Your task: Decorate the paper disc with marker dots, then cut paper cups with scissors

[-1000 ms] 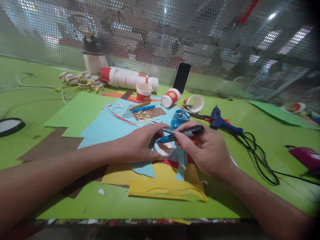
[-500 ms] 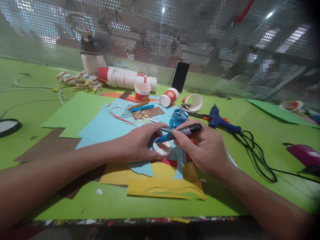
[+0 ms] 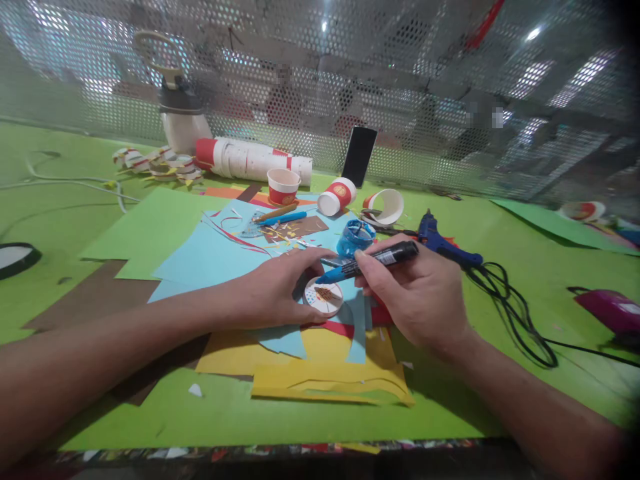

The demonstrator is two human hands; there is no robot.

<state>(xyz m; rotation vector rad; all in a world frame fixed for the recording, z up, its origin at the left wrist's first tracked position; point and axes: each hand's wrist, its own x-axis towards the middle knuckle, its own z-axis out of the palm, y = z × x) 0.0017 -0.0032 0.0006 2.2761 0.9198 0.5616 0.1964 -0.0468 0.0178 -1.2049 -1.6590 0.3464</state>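
The left hand (image 3: 277, 290) holds a small round paper disc (image 3: 324, 297) down on the blue paper (image 3: 210, 257). The right hand (image 3: 417, 297) grips a marker (image 3: 373, 260), its blue tip just above the disc. A blue glue gun (image 3: 443, 243) lies near on the green tabletop (image 3: 500, 280).

A craft workbench in a workshop-like hall, fenced off by perforated metal.

A green table (image 3: 500, 267) is strewn with cut sheets of coloured paper (image 3: 200, 247) in blue, green, yellow and brown, with snippings scattered over them. On the far side lie a sleeve of stacked paper cups (image 3: 255, 160), single red-and-white cups (image 3: 283, 186), curled cup rims (image 3: 150, 163), pens and a white plastic jug (image 3: 181, 113). To the right sit a blue glue gun (image 3: 440, 241) with its black cable (image 3: 515, 313) and a small blue jar (image 3: 354, 238). A dark phone (image 3: 361, 156) leans against the perforated metal screen (image 3: 450, 100) along the far edge; behind it, bright strip lights and blurred shapes of a larger room show through.
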